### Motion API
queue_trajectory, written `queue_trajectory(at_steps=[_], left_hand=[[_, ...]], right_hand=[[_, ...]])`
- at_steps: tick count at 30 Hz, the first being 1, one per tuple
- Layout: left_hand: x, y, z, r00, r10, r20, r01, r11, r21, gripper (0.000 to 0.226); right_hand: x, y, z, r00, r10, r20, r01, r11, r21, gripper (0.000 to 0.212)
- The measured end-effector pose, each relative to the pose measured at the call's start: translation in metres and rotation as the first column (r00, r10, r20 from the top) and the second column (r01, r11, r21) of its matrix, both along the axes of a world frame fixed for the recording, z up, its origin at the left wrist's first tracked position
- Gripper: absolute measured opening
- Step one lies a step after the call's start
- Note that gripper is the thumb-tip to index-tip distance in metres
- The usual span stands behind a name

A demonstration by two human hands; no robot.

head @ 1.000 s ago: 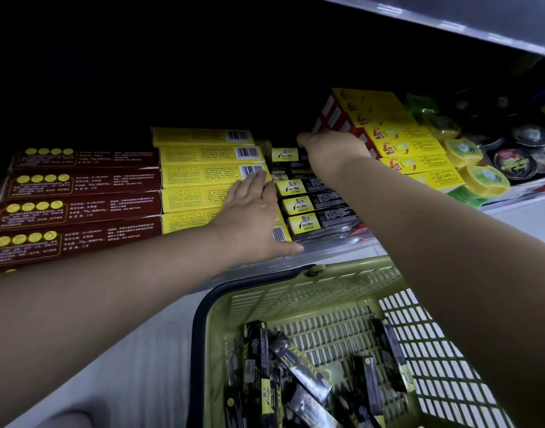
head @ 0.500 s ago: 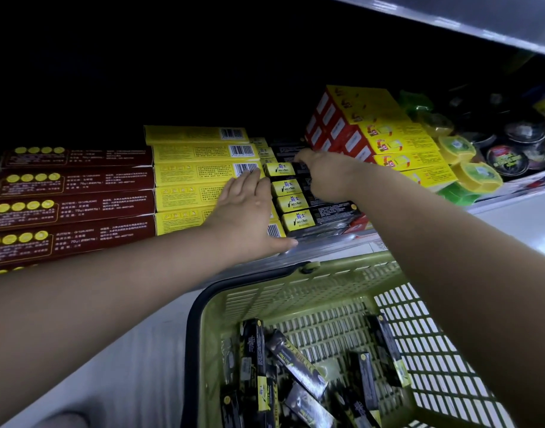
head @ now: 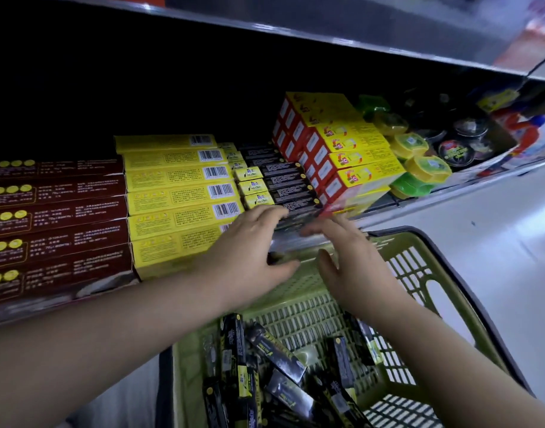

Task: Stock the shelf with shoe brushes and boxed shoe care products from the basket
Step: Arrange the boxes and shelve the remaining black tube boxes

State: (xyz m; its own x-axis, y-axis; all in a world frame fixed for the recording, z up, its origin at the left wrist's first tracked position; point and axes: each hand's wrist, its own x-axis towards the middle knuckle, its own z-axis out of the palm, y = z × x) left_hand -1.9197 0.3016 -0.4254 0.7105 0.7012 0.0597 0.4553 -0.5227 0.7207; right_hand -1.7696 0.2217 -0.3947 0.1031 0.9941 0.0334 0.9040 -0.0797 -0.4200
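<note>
Neither grip has hold of anything: left grip (head: 249, 251) reaches straight-fingered to the shelf (head: 294, 242) front lip, against the row of black-and-yellow boxes (head: 277, 186). Right grip (head: 354, 264) hovers flat-fingered just beside it, above the green basket (head: 388, 240), where loose black boxes (head: 277, 356) lie.

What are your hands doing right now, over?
Both hands open, empty: left hand at the shelf edge, right hand above the basket. Black boxes wait in the basket. Nothing blocking.

Both forearms extended forward, left hand (head: 252, 251) flat, right hand (head: 351, 261) spread (fingers straight, empty)
</note>
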Motion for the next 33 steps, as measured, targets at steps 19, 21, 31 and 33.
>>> queue_trajectory(at_steps=[19,21,31,33], left_hand=[[0.002,-0.06,-0.042,0.871,-0.448,-0.2,0.395,0.882,-0.258,0.025],[0.0,-0.059,-0.044,0.848,-0.474,-0.238,0.382,0.857,-0.345,0.028],[0.008,-0.06,-0.045,0.903,-0.368,-0.223,0.026,0.564,-0.825,0.091],[0.008,-0.057,-0.049,0.94,-0.282,-0.191,-0.028,0.496,-0.868,0.064]], right_hand=[[0.069,-0.117,-0.187,0.892,-0.394,0.22,0.376,0.38,-0.845,0.071],[0.073,-0.111,-0.18,0.914,-0.301,0.274,0.386,0.43,-0.816,0.055],[-0.009,-0.085,-0.065,0.585,-0.472,-0.659,0.148,0.862,-0.485,0.003],[-0.015,-0.084,-0.06,0.523,-0.46,-0.717,0.118,0.873,-0.474,0.016]])
